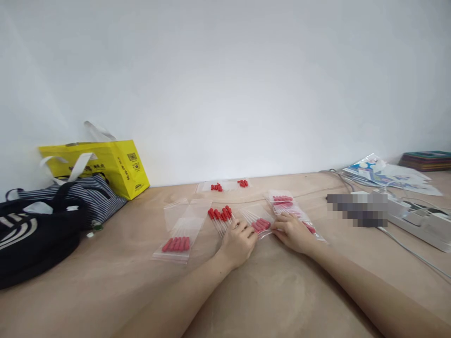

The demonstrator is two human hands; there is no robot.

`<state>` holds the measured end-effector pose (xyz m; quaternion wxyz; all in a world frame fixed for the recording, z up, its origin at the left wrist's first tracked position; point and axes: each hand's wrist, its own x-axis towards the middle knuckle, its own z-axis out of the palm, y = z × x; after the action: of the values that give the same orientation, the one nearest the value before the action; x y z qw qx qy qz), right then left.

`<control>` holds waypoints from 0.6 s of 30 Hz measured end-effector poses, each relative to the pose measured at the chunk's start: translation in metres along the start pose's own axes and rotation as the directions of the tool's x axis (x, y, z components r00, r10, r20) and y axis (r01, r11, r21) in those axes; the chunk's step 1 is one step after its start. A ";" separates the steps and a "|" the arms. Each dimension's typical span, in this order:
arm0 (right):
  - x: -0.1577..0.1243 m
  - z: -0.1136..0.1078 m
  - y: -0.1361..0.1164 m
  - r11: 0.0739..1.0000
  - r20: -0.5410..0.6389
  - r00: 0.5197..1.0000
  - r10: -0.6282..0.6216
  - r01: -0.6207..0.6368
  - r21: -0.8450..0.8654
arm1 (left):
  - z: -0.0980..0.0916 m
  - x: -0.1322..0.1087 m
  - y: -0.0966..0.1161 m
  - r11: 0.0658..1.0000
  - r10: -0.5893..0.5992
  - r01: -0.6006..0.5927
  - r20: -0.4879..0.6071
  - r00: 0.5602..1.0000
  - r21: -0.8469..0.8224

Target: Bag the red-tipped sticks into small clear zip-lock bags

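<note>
Left hand (pixel 239 240): fingers curled. At its 2 o'clock, clear bag (pixel 256 217) of red-ended sticks (pixel 261 225): probably light, film slippery, shafts stiff; pinch side edges. Bag's 4 o'clock: right hand (pixel 291 232), fingertips nearly together; cannot tell whether either grips.

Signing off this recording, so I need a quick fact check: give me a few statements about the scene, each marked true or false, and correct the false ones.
1. A clear plastic bag of red-bulbed droppers lies between the left hand and the right hand. True.
2. The loose red-bulbed droppers lie to the right of the right hand. False: the loose red-bulbed droppers lie by the left hand, on the side away from the right hand.
3. The yellow shopping bag stands behind the striped bag. True.
4. The white power strip lies beside the striped bag. False: the white power strip is at the opposite side, on the right.
</note>
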<state>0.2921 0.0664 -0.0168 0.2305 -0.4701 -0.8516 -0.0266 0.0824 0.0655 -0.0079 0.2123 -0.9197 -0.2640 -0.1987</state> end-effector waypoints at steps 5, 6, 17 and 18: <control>0.004 0.009 -0.004 0.995 -0.127 0.988 0.083 -0.076 0.058 | 0.003 -0.001 -0.002 0.999 -0.012 0.015 -0.052 0.999 0.049; 0.004 0.011 -0.004 0.992 -0.147 0.984 0.100 -0.087 0.088 | 0.004 -0.001 -0.002 0.998 -0.016 0.020 -0.063 0.998 0.060; 0.002 0.007 -0.009 0.985 -0.178 0.980 0.083 -0.054 0.161 | 0.008 0.001 -0.005 0.994 0.004 0.012 -0.143 0.990 0.109; 0.001 0.005 -0.009 0.991 -0.171 0.984 0.046 -0.024 0.129 | 0.008 0.001 -0.006 0.994 -0.012 0.028 -0.154 0.988 0.101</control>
<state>0.2822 0.0632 -0.0188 0.3336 -0.4656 -0.8197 -0.0094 0.0816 0.0741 -0.0126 0.2772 -0.8868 -0.2660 -0.2568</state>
